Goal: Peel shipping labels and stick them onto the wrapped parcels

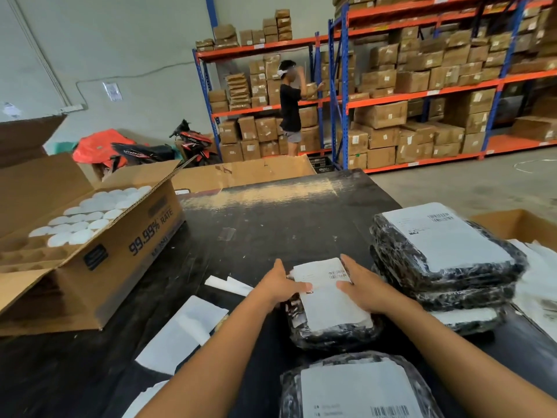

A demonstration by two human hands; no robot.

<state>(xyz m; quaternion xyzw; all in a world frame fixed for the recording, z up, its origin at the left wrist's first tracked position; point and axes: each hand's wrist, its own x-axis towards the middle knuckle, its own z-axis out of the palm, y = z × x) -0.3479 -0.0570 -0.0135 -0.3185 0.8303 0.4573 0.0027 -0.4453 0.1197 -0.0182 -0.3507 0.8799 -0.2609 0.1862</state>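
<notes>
A black wrapped parcel (331,334) lies on the dark table (256,236) with a white shipping label (328,300) on its top. My left hand (278,285) lies flat on the label's left edge. My right hand (361,285) presses flat on the label's right side. Both thumbs point inward across the paper. Right of it stands a stack of labelled black parcels (443,257). Another labelled parcel (355,387) lies at the near edge.
An open cardboard box (99,254) of white-lidded items stands at the left. White backing sheets (184,330) lie on the table near my left arm. A box with white papers (533,267) is at the right. A person stands at far shelving (422,86).
</notes>
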